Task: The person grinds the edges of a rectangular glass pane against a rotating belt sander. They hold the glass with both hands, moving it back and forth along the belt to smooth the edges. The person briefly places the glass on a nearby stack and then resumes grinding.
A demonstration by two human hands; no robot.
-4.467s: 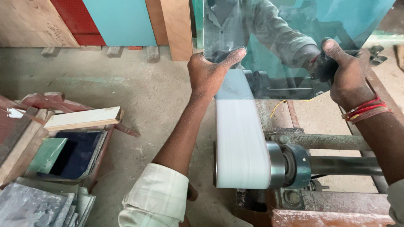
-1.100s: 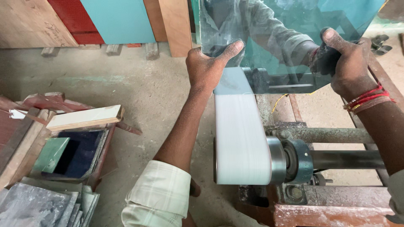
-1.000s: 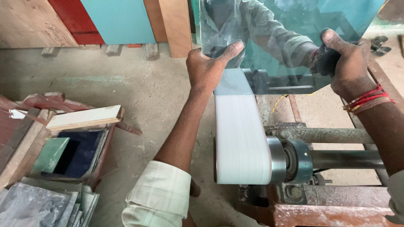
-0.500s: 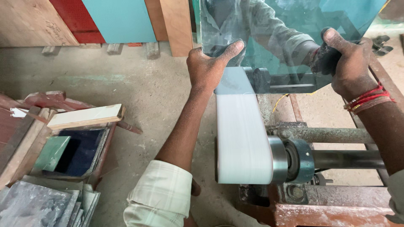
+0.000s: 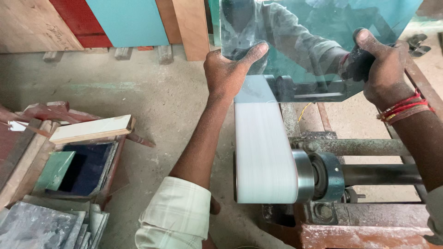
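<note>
Above white belt (image 5: 263, 152), left hand (image 5: 228, 69), right hand (image 5: 383, 69) grip glass pane (image 5: 304, 46); wooden box (image 5: 87, 166) holds dark liquid

Between the two hands the way is filled by the large greenish glass sheet (image 5: 314, 41), which the left hand (image 5: 228, 69) and right hand (image 5: 383, 69) grip at its side edges, and just below it by the wide white sanding belt (image 5: 263, 152) on its grey metal roller (image 5: 323, 175). To the right the rusty steel shaft (image 5: 378, 174) and machine frame (image 5: 364, 230) close the space under the right forearm. Left of the left forearm the bare concrete floor (image 5: 138, 92) lies open as far as the wooden crate of glass offcuts (image 5: 78, 166) at the left edge and the leaning boards (image 5: 129, 20) along the far edge
</note>
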